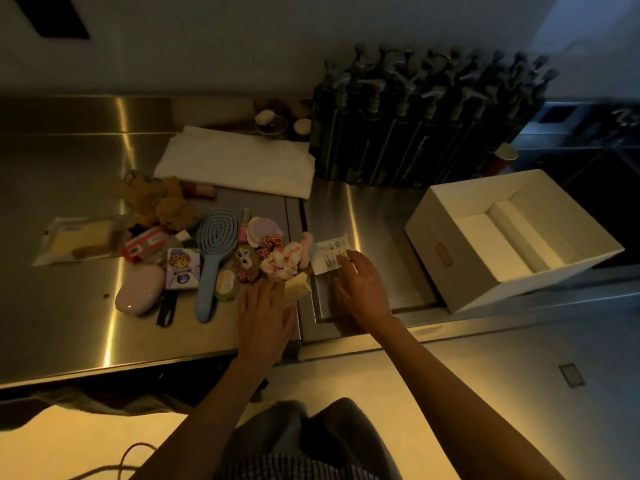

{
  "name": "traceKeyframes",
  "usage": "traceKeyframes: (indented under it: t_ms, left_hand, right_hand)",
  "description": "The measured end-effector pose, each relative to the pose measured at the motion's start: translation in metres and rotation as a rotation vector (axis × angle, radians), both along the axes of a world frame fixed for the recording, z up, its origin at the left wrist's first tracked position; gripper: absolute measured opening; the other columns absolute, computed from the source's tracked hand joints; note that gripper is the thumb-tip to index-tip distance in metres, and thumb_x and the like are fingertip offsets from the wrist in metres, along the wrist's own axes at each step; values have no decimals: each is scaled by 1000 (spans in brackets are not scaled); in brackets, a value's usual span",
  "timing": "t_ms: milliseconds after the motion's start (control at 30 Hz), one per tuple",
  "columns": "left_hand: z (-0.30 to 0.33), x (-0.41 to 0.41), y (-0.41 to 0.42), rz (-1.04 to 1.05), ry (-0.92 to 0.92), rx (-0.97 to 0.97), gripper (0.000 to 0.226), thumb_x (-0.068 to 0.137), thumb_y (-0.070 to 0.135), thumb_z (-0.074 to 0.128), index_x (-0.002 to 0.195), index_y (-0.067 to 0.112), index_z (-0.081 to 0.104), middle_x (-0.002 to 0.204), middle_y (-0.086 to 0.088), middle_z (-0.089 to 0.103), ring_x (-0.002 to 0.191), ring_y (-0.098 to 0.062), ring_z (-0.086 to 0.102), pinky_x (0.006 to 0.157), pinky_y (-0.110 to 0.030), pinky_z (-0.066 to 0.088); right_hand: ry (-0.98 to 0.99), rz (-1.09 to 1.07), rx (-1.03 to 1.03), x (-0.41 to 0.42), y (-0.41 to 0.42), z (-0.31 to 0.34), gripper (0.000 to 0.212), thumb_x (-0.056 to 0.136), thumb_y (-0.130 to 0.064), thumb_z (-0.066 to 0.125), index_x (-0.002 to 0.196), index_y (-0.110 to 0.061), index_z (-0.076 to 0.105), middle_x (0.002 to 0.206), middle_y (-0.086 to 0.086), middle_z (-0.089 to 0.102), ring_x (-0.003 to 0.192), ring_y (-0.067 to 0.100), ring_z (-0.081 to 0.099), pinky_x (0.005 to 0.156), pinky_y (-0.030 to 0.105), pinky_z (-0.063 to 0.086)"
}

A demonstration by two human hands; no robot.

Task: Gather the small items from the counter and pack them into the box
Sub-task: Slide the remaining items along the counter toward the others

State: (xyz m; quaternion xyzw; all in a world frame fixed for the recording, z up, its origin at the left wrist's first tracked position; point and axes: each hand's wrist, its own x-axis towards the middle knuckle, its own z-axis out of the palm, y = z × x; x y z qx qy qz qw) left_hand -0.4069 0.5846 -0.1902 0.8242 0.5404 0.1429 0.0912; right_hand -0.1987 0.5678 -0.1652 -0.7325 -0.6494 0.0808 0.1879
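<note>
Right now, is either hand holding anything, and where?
Right hand pinches the white printed packet at its near right corner. Left hand rests flat on the comb, gripping nothing.

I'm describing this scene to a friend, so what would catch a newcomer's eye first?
Probably the colourful heap of small items at the counter's middle, with the blue hairbrush standing out. Next, the open white box at the right and the dark pump bottles massed behind. Both hands reach in: the right hand touches a printed packet.

The box (512, 244) sits at the counter's (69, 323) right end; the hairbrush (213, 258) lies mid-counter, the towel (239, 161) behind it.
</note>
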Motion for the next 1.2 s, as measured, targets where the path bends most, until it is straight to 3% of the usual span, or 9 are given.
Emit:
traceKeyframes:
  t_ms: [200,333,533,733,933,1067,1200]
  left_hand:
    - [-9,3,-8,78,59,-25,53,79,32,71,122,4,59,121,-17,60,110,-35,55,92,-47,44]
    - [-7,11,-9,178,60,-39,55,75,31,76,119,3,60,115,-17,63,104,-35,58,88,-47,48]
    - [-4,36,-11,236,75,-13,48,83,36,67,121,7,59,118,-14,62,109,-32,56,90,-44,44]
    - [7,64,-15,235,66,26,47,88,41,36,118,12,58,117,-8,61,109,-28,54,91,-41,41]
    - [15,74,-16,219,-64,125,37,85,27,62,118,13,59,118,-8,60,110,-27,55,93,-41,43]
    - [23,79,-7,114,-197,310,26,84,19,58,108,10,61,103,-9,64,99,-23,53,87,-35,41]
    - [29,90,11,47,-235,202,31,87,26,45,109,13,62,113,-9,62,103,-25,54,91,-37,41]
  right_hand:
    - [-54,79,-95,18,16,-12,54,92,-34,57,140,-18,39,146,10,37,133,26,37,106,43,40]
    - [-78,179,-132,33,26,-12,60,91,-35,58,143,-18,36,150,10,31,138,27,31,110,41,35]
    - [-112,292,-75,55,31,-9,55,87,-28,64,137,-18,43,147,11,38,135,28,35,106,43,39]
    - [-169,349,0,72,39,-6,41,83,-20,69,122,-12,59,133,14,53,124,31,48,96,46,48]
    - [-102,339,116,80,43,-3,23,85,-20,67,108,-16,67,121,10,62,114,28,56,90,45,51]
    - [55,260,295,88,37,10,24,90,-27,52,99,-12,69,109,9,66,100,25,61,80,37,53]
    - [165,142,416,96,23,21,17,90,-20,60,101,-10,67,105,9,65,97,19,60,81,24,47]
